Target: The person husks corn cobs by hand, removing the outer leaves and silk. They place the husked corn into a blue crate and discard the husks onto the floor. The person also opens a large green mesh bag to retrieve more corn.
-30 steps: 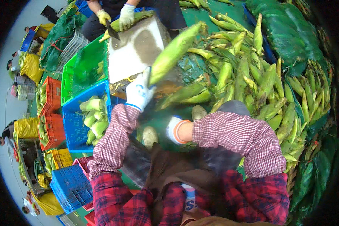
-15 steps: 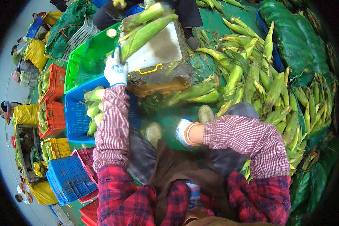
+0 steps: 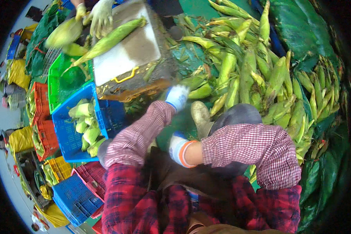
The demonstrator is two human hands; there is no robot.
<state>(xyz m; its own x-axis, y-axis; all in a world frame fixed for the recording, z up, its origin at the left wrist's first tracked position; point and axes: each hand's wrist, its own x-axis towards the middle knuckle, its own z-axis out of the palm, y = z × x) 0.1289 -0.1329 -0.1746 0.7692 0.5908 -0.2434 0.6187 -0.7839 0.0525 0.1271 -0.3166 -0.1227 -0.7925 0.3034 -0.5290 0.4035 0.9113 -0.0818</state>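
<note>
My left hand [image 3: 177,97], in a white and blue glove, is just left of two husked-on corn ears [image 3: 201,91] at the pile's near edge; its fingers are smeared by motion. Low between my knees is my right hand [image 3: 179,149], also gloved, with an orange cuff edge; its fingers are turned out of sight. An unhusked corn ear [image 3: 112,41] lies slantwise across a white board [image 3: 109,66] with a yellow handle [image 3: 126,75]. Beyond it, a co-worker's gloved hand [image 3: 102,19] is over the board's far side, beside a blurred corn ear [image 3: 65,34].
A big corn pile [image 3: 257,78] spreads to the right, with green net sacks [image 3: 304,43] behind it. On the left stand a blue crate [image 3: 62,134] holding corn ears, a green crate [image 3: 52,87] and orange crates [image 3: 46,136]. My boot [image 3: 201,117] rests on the green floor.
My left hand has come off the corn ear on the board and swung right and nearer, to the pile. My right hand has shifted slightly left and nearer. The co-worker's hands came further into view.
</note>
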